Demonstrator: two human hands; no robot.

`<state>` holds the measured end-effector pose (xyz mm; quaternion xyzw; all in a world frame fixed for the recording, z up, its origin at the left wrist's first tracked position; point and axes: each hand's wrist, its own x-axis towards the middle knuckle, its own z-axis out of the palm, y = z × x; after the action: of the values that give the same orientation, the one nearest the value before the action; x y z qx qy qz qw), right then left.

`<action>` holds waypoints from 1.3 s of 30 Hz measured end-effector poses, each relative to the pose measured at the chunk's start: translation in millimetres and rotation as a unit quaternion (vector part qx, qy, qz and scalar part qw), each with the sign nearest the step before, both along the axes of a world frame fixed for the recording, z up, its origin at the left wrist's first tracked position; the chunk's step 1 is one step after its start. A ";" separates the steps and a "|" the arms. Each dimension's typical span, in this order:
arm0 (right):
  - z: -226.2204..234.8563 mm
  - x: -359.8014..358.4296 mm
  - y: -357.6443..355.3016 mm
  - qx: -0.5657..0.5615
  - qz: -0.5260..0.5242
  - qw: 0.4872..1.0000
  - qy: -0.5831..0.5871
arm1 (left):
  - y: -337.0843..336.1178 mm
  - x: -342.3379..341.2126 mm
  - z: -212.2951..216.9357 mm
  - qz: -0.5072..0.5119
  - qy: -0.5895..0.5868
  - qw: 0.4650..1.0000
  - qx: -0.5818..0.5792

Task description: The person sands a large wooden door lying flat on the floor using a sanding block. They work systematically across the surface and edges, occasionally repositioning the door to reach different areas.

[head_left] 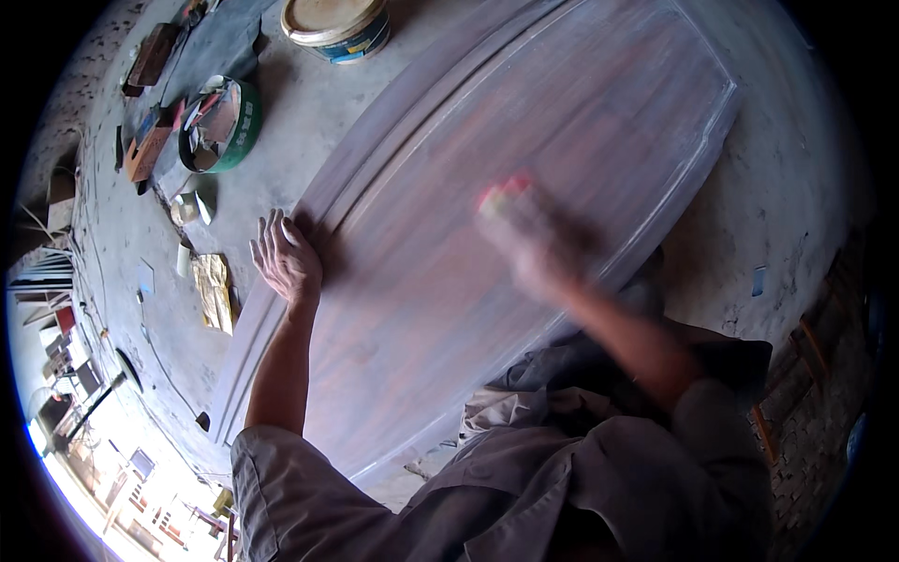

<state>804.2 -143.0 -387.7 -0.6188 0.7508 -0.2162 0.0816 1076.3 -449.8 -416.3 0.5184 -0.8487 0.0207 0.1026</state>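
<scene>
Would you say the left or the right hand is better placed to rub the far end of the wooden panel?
Probably the right hand: it holds a red pad mid-panel, while the left hand lies flat, bracing the wooden panel edge.

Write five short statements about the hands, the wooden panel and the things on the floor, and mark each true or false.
1. The left hand lies flat on the moulded edge of the wooden panel. True.
2. The right hand is sharp and still. False: it is blurred by motion, over the panel, holding something with a red end that is too smeared to name.
3. A round tub with a pale lid stands on the concrete floor beyond the panel. True.
4. The green bucket stands on the panel. False: it stands on the floor to the panel's left.
5. The panel leans upright against a wall. False: it lies flat.
</scene>
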 end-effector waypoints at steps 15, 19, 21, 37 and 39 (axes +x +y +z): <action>-18.0 -99.8 -48.6 0.001 -0.120 0.989 -0.084 | 2.5 -1.3 -1.7 -0.014 0.013 1.000 -0.003; -33.3 -116.5 -66.2 -0.055 -0.259 0.955 -0.133 | 3.3 -16.0 -3.8 -0.025 0.022 0.999 0.003; -29.1 20.0 -69.4 0.033 -0.205 0.977 0.058 | 3.3 -7.9 -3.4 -0.026 0.018 0.999 -0.005; -15.7 42.2 -100.1 -0.046 0.026 0.999 -0.006 | 6.6 -13.8 2.8 -0.040 0.026 0.999 -0.007; -12.0 -15.5 -102.5 -0.018 0.023 0.999 0.038 | 6.1 -2.3 7.1 -0.034 0.009 0.999 -0.012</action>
<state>788.8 -245.5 -399.7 -0.6450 0.7350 -0.2040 0.0467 1074.0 -443.7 -409.3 0.4878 -0.8647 0.0228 0.1176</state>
